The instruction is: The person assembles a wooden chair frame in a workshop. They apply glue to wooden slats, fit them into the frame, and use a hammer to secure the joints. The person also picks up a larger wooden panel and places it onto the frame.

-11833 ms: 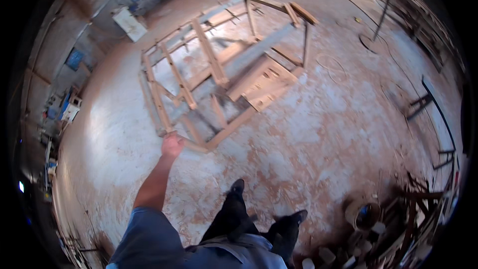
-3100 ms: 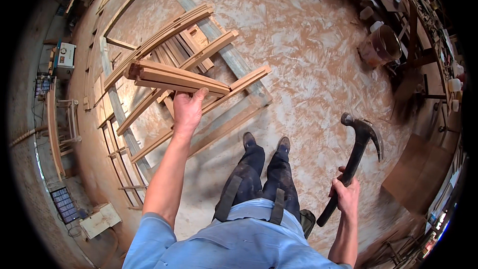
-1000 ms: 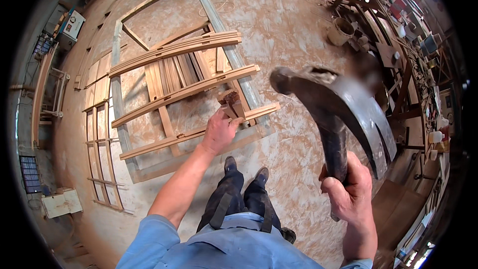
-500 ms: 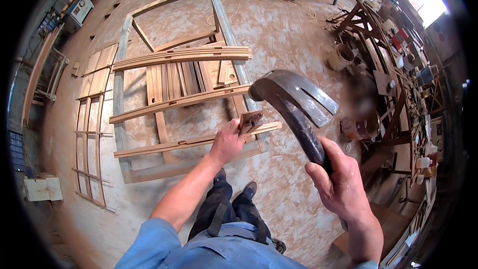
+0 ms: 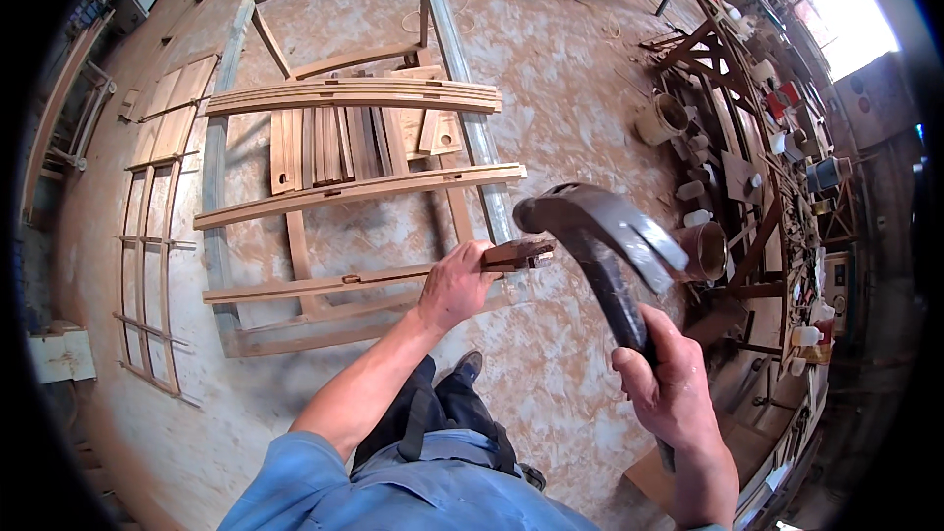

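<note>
- Right hand [image 5: 672, 388] wraps tight around the handle of a claw hammer [image 5: 602, 236], its head raised close to the camera, apparently poised for striking.
- Left hand [image 5: 454, 285] clamps the end of a curved wooden rail [image 5: 339, 285], seemingly to steady it; its dark tip sits just below the hammer head.
- Wooden frame [image 5: 344, 138] lies flat on the sawdust floor [image 5: 560, 88] beyond.

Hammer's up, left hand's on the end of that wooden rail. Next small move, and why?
Probably a short, controlled tap down onto the rail end. The right hand holds the claw hammer raised with its head just right of that end, and the left hand steadies the rail close by, so a light blow should spare the fingers.
</note>
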The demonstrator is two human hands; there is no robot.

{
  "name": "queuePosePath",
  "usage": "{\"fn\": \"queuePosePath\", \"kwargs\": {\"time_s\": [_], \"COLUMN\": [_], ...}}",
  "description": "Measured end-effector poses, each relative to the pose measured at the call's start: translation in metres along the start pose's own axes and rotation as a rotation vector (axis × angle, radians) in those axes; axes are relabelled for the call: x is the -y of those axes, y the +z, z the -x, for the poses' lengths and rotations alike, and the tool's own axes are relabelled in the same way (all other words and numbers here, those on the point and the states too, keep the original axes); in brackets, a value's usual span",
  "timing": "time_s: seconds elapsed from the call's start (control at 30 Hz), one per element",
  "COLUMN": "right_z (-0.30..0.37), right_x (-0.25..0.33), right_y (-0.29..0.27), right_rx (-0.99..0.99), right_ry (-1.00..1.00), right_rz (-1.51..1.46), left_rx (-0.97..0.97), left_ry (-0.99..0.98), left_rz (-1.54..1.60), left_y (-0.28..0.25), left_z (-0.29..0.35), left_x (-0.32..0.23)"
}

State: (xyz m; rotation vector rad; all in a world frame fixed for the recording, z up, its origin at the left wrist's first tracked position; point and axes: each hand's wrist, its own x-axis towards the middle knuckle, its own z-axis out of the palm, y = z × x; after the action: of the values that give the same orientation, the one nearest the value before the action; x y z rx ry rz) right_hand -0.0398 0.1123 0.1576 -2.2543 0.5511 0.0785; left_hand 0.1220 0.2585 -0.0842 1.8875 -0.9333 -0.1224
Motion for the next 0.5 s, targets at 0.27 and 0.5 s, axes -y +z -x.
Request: {"fn": "queuePosePath", "kwargs": {"time_s": [0.27, 0.5], "right_z": [-0.0023, 0.0033], "right_x": [0.0075, 0.0061], "right_y": [-0.0016, -0.0008], "right_rx": [0.058, -0.072], "right_ry": [0.086, 0.004], "right_rz": [0.000, -0.114], "left_rx": [-0.064, -0.048], "left_ry": [0.072, 0.055], "left_rz": [0.001, -0.020], "left_y": [-0.0013, -0.0033], "left_z": [-0.0035, -0.0037], "left_x": [-0.0008, 0.0009]}}
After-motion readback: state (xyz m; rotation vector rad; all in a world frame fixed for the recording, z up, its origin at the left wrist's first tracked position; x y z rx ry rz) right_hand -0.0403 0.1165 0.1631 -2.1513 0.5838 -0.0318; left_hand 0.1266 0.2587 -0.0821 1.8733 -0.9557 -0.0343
